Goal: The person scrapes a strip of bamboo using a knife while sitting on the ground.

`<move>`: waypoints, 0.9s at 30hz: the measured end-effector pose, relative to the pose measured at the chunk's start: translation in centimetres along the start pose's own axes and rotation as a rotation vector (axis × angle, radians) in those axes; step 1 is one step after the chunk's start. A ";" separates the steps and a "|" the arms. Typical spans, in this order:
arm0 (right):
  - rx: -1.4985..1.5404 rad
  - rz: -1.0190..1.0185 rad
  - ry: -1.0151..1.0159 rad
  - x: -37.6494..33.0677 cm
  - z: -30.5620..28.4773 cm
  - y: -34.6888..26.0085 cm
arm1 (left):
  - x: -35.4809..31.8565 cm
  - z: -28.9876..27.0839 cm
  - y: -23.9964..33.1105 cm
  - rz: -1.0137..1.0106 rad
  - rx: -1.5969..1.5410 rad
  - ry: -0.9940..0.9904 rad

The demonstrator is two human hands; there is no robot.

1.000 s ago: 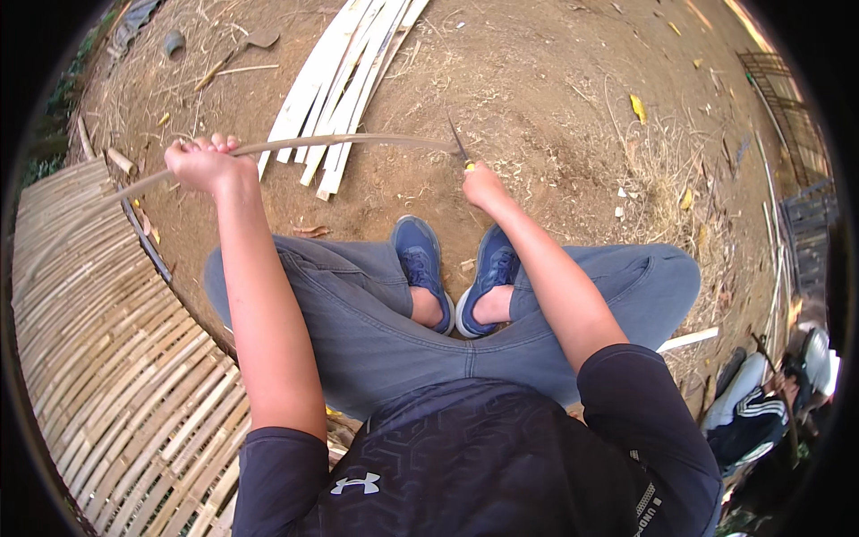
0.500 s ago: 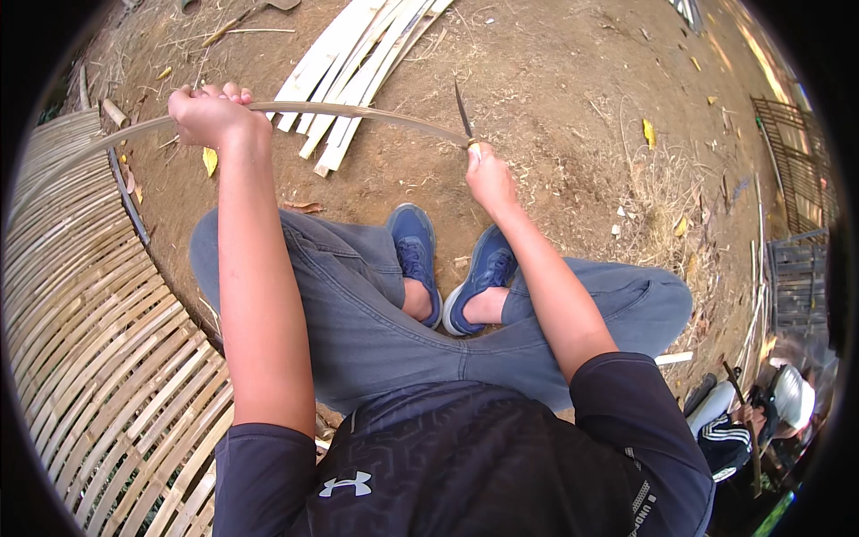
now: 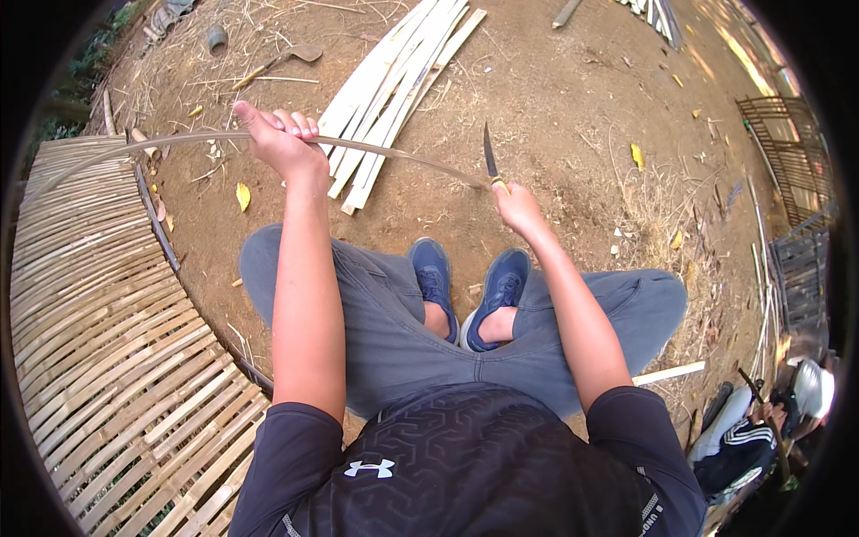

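Note:
My left hand [image 3: 288, 148] is closed around a long, thin, brown strip of bamboo or wood [image 3: 385, 152], with the thumb pointing away from it. The strip bows out past the hand to the far left, over a slatted panel. Its right end reaches the knife at my right hand [image 3: 519, 209]; whether strip and knife touch there, I cannot tell. Wrapped in my right hand is the handle of a knife [image 3: 490, 154], its dark, narrow, pointed blade aimed away from me.
Pale flat strips [image 3: 394, 107] lie piled on the dirt ahead. A slatted bamboo panel [image 3: 125, 349] fills the left side. A hoe-like tool [image 3: 277, 64] lies at the far left. Another person [image 3: 752, 438] sits at the lower right, near a dark woven rack [image 3: 805, 273].
The view has shifted a little. My left hand has moved right, closer to the knife, and its thumb has swung outward. The knife stays at the strip's right end.

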State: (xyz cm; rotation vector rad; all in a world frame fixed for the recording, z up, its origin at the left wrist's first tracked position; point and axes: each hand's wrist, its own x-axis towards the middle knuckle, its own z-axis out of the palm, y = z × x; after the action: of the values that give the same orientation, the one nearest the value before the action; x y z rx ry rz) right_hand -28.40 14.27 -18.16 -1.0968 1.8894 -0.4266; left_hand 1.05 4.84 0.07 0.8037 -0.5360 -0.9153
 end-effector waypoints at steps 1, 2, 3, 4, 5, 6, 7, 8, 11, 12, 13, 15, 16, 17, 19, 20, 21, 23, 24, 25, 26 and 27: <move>0.061 0.017 -0.070 -1.0 -0.5 -0.1 | -0.2 0.1 -0.1 0.039 0.035 0.059; 0.076 -0.006 -0.097 -1.7 -0.9 -0.2 | 0.2 -0.5 -0.1 0.040 0.089 0.073; 0.096 -0.022 -0.068 -2.3 -1.3 0.0 | 0.0 0.0 -0.2 0.052 0.100 0.085; 0.116 -0.037 -0.039 -2.8 -1.6 0.1 | -0.1 0.5 -0.3 0.064 0.112 0.097; 0.136 -0.053 -0.012 -3.2 -1.9 0.1 | -0.1 0.9 -0.4 0.076 0.124 0.111; 0.094 -0.063 -0.015 -4.1 -2.4 -1.1 | 0.0 0.7 -0.5 0.080 0.077 0.055; 0.127 -0.057 -0.020 -4.7 -2.6 -1.8 | -0.1 0.7 -0.4 0.051 0.048 -0.001; 0.158 -0.052 -0.027 -5.3 -2.5 -2.8 | -0.1 0.5 -0.4 0.024 0.019 -0.055; 0.067 -0.200 0.030 -5.0 -1.3 -4.5 | -1.1 1.8 -0.2 -0.046 -0.025 -0.108; 0.005 -0.284 0.055 -4.9 -0.4 -5.4 | -1.1 1.9 -0.2 -0.052 -0.026 -0.113; -0.012 -0.296 0.015 -5.9 0.3 -7.2 | -1.3 1.7 0.1 -0.057 -0.024 -0.109; -0.047 -0.322 -0.060 -7.7 1.2 -10.7 | -1.9 1.7 0.3 -0.044 -0.038 -0.071; -0.094 -0.330 -0.039 -7.8 1.9 -11.2 | -2.2 2.0 0.3 -0.024 -0.023 -0.054; -0.142 -0.339 -0.018 -7.8 2.6 -11.6 | -2.4 2.3 0.4 -0.004 -0.008 -0.035; -0.196 -0.309 0.013 -6.7 3.7 -10.8 | -2.7 2.9 0.2 -0.012 -0.013 0.018; -0.206 -0.271 0.024 -5.5 3.9 -10.0 | -2.9 3.2 0.2 -0.025 -0.014 0.045; -0.215 -0.235 0.035 -4.5 3.9 -9.5 | -2.8 3.5 0.1 -0.036 -0.016 0.071; -0.286 -0.301 -0.021 -6.1 3.4 -12.3 | -2.0 2.2 0.6 -0.012 0.009 0.086; -0.297 -0.328 -0.020 -7.3 3.2 -12.5 | -2.1 2.0 0.4 -0.008 0.016 0.065; -0.308 -0.354 -0.018 -7.9 3.2 -12.5 | -2.2 1.9 0.2 -0.005 0.023 0.043; -0.340 -0.329 -0.057 -6.9 3.2 -12.2 | -1.9 1.6 0.2 -0.023 0.006 0.044; -0.368 -0.302 -0.086 -5.8 2.5 -12.5 | -1.4 1.5 0.5 -0.043 -0.016 0.036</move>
State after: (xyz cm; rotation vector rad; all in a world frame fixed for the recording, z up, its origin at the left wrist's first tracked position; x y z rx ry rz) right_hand -18.52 12.52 -8.35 -1.6304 1.7715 -0.1953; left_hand -0.50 5.60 1.25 0.8179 -0.4810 -0.9420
